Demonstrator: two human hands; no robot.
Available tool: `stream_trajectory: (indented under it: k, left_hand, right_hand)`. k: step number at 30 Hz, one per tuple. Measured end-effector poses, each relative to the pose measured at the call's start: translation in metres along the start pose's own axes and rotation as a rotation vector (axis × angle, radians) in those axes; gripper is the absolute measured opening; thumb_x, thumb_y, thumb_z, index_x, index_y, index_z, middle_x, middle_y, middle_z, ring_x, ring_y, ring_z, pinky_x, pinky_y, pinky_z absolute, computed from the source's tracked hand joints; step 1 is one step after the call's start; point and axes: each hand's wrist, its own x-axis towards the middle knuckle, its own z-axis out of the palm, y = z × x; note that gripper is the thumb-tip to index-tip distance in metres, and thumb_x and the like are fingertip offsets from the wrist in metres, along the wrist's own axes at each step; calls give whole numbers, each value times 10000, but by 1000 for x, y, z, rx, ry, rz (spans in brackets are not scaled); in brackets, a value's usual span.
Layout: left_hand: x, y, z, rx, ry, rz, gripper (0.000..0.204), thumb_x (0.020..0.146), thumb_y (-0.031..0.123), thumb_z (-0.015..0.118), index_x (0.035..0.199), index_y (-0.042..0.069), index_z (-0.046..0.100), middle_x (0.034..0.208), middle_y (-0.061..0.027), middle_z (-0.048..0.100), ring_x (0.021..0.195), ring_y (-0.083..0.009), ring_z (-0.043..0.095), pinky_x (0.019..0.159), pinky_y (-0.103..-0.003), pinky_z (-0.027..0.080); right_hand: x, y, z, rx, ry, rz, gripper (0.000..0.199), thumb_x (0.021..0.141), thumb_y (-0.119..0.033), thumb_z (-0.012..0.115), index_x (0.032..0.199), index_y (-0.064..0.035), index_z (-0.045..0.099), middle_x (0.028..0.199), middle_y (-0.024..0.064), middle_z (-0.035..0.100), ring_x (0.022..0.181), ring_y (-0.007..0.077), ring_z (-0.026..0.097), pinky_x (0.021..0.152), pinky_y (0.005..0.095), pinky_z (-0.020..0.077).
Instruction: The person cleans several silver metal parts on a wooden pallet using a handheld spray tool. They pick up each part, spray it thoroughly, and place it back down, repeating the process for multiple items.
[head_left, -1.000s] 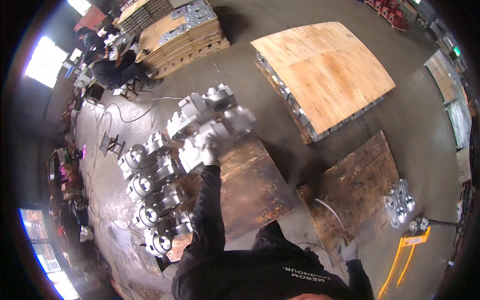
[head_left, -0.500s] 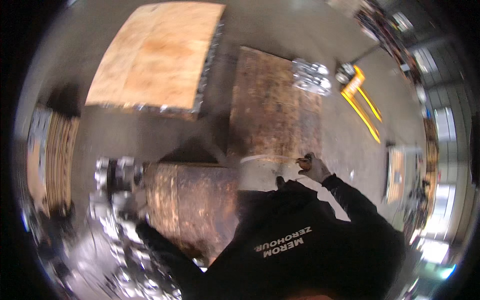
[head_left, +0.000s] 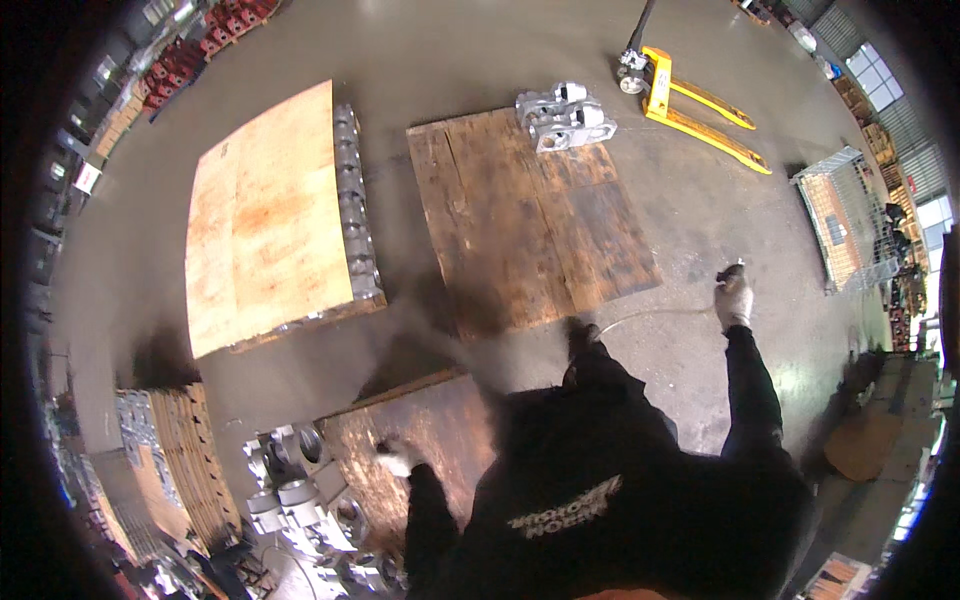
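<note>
Head view: left hand [head_left: 397, 462] blurred, grip unclear; right hand [head_left: 734, 296] pinching small dark object [head_left: 731, 270].

The person wears a black long-sleeved top with pale lettering across the chest, dark trousers and dark shoes. Both the left hand [head_left: 398, 461] and the right hand [head_left: 734, 299] are covered by whitish work gloves.

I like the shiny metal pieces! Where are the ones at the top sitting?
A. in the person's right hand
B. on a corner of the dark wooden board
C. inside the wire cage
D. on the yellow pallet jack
B: the grey metal castings rest on the far corner of the dark wooden board, beside the yellow pallet jack.
</note>
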Motion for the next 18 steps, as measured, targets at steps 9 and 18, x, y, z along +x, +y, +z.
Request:
stream_trajectory:
  k: [9,18]
  left_hand:
    - [-261,285,11,112,-819,641,645,938,125,606,1500,-7,319,1351,-162,603,1206,-269,582,996,-350,481]
    - [-287,344,126,-522,-966,590,577,872,397,681,1314,59,524,1093,-179,686,1007,-375,663,850,-423,535]
  right_hand:
    - [82,181,-36,910,241,88,181,828,38,720,997,27,655,994,78,712,869,172,669,760,314,563]
    - [157,217,-19,868,259,194,187,844,23,730,998,22,625,945,84,692,741,181,660,703,337,583]
